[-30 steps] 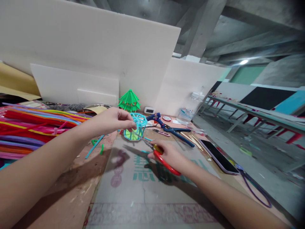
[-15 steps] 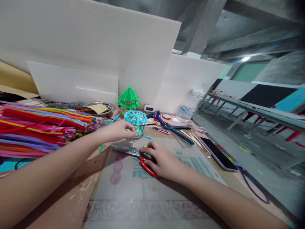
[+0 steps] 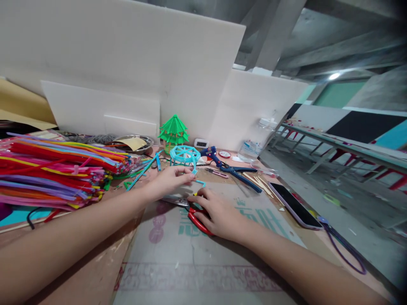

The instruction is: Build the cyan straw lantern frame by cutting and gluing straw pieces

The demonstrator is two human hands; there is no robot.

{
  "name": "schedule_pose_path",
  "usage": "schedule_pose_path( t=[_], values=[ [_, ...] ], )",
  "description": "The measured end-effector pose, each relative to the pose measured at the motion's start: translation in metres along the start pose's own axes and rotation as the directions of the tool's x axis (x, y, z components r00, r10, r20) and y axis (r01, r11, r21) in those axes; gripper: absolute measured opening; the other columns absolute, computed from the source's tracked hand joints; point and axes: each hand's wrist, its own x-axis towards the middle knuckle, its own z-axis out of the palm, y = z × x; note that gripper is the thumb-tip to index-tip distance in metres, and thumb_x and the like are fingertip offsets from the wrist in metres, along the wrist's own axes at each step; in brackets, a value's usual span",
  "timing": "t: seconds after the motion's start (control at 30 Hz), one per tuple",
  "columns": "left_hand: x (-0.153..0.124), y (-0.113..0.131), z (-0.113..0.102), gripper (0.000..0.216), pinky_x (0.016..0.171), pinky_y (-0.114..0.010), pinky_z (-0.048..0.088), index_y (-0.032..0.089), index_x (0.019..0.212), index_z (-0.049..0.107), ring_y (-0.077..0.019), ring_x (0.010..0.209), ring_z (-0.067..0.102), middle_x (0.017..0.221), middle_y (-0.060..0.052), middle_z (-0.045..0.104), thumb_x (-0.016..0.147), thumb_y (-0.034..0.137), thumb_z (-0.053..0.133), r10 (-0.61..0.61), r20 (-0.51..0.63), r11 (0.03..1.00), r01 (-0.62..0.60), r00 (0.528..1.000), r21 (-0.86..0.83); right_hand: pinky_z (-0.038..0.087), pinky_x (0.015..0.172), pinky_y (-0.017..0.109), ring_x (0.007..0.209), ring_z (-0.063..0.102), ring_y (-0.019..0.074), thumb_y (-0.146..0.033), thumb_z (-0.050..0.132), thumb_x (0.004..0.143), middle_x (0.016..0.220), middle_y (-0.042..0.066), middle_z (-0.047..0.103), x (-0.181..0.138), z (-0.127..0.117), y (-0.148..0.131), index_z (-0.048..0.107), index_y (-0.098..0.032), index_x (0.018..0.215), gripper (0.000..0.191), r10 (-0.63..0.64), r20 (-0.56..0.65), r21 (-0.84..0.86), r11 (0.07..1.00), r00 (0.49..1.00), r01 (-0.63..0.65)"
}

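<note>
On the sheet, right hand grips red scissors; left hand pinches blue frame

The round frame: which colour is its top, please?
The round frame has a light blue top; see the head view.

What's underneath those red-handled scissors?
The printed sheet shows beneath the scissors. The right hand covers part of them, so what's directly under there can't be seen.

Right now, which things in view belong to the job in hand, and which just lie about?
Seemingly in the job:
light-blue frame, at the left hand
red-handled scissors, under the right hand

Apparently lying about:
phone
blue-handled pliers
green-roofed model
</note>
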Motion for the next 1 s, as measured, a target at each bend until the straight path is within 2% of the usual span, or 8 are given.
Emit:
schedule_pose_path(
  t=[0.13, 0.37, 0.53, 0.67, 0.77, 0.83, 0.9, 1.0],
  values=[
    [0.0, -0.002, 0.0, 0.037, 0.078, -0.027, 0.044, 0.015, 0.082, 0.064, -0.0188, 0.09, 0.062, 0.099, -0.007, 0.069, 0.078, 0.052, 0.061, 0.04, -0.03, 0.997, -0.042, 0.999, -0.059, 0.046, 0.088, 0.037, 0.098, 0.054, 0.021, -0.031, 0.048, 0.091, 0.111, 0.012, 0.051, 0.0, 0.0, 0.0, 0.053, -0.02, 0.124, 0.035, 0.002, 0.003, -0.007, 1.0, 1.0, -0.002],
    [0.008, -0.002, -0.013, 0.044, 0.078, -0.028, 0.046, 0.013, 0.086, 0.068, -0.0203, 0.086, 0.062, 0.093, -0.008, 0.07, 0.071, 0.054, 0.067, -0.011, -0.21, 0.997, -0.005, 0.978, -0.075, 0.046, 0.087, 0.036, 0.097, 0.055, 0.0211, -0.031, 0.047, 0.092, 0.11, 0.011, 0.051, 0.0, -0.001, 0.0, 0.052, -0.022, 0.127, 0.037, 0.017, 0.033, -0.006, 1.0, 0.999, -0.017],
    [0.014, -0.005, -0.026, 0.04, 0.08, -0.029, 0.047, 0.013, 0.081, 0.066, -0.0196, 0.086, 0.062, 0.088, -0.007, 0.07, 0.069, 0.051, 0.068, 0.041, -0.337, 0.99, -0.083, 0.941, -0.112, 0.046, 0.086, 0.035, 0.097, 0.055, 0.0211, -0.03, 0.048, 0.091, 0.11, 0.012, 0.051, 0.0, -0.001, 0.001, 0.053, -0.022, 0.127, 0.037, 0.012, 0.027, 0.005, 1.0, 1.0, -0.013],
    [0.014, -0.004, -0.03, 0.037, 0.076, -0.027, 0.046, 0.013, 0.079, 0.065, -0.0185, 0.082, 0.061, 0.084, -0.006, 0.069, 0.071, 0.049, 0.065, 0.063, -0.4, 0.997, -0.078, 0.914, -0.022, 0.046, 0.086, 0.035, 0.097, 0.055, 0.0211, -0.031, 0.047, 0.092, 0.109, 0.012, 0.052, 0.0, -0.001, 0.001, 0.052, -0.022, 0.127, 0.037, 0.015, 0.034, 0.0, 1.0, 0.999, -0.015],
    [0.011, -0.001, -0.023, 0.038, 0.073, -0.027, 0.045, 0.014, 0.078, 0.066, -0.0193, 0.08, 0.06, 0.082, -0.006, 0.069, 0.072, 0.051, 0.064, 0.043, -0.366, 0.997, -0.017, 0.93, 0.074, 0.046, 0.086, 0.036, 0.097, 0.055, 0.0213, -0.03, 0.047, 0.092, 0.109, 0.012, 0.051, 0.0, -0.001, 0.001, 0.052, -0.021, 0.127, 0.037, 0.016, 0.043, -0.007, 1.0, 0.999, -0.016],
    [0.008, 0.0, -0.015, 0.037, 0.071, -0.028, 0.045, 0.014, 0.077, 0.066, -0.0194, 0.078, 0.06, 0.079, -0.005, 0.067, 0.072, 0.051, 0.065, -0.005, -0.293, 0.996, 0.03, 0.956, 0.082, 0.046, 0.087, 0.036, 0.097, 0.055, 0.0212, -0.03, 0.047, 0.091, 0.11, 0.012, 0.051, 0.001, -0.002, 0.0, 0.052, -0.021, 0.127, 0.037, 0.014, 0.046, -0.009, 1.0, 0.999, -0.014],
    [0.005, 0.001, -0.007, 0.034, 0.074, -0.029, 0.046, 0.015, 0.078, 0.066, -0.0185, 0.079, 0.06, 0.081, -0.004, 0.066, 0.072, 0.049, 0.066, -0.072, -0.173, 0.997, 0.074, 0.982, 0.004, 0.046, 0.087, 0.036, 0.097, 0.055, 0.021, -0.03, 0.047, 0.091, 0.111, 0.012, 0.051, 0.001, -0.002, 0.0, 0.052, -0.021, 0.127, 0.038, 0.011, 0.043, -0.012, 1.0, 0.999, -0.011],
    [0.003, -0.001, 0.0, 0.031, 0.082, -0.031, 0.046, 0.015, 0.082, 0.066, -0.0181, 0.087, 0.06, 0.091, -0.006, 0.066, 0.071, 0.045, 0.069, -0.113, -0.022, 0.975, 0.107, 0.993, -0.194, 0.046, 0.087, 0.036, 0.098, 0.055, 0.0213, -0.031, 0.047, 0.092, 0.111, 0.012, 0.05, 0.001, -0.002, 0.0, 0.052, -0.021, 0.128, 0.038, 0.016, 0.041, -0.017, 1.0, 0.999, -0.016]
  ],
)
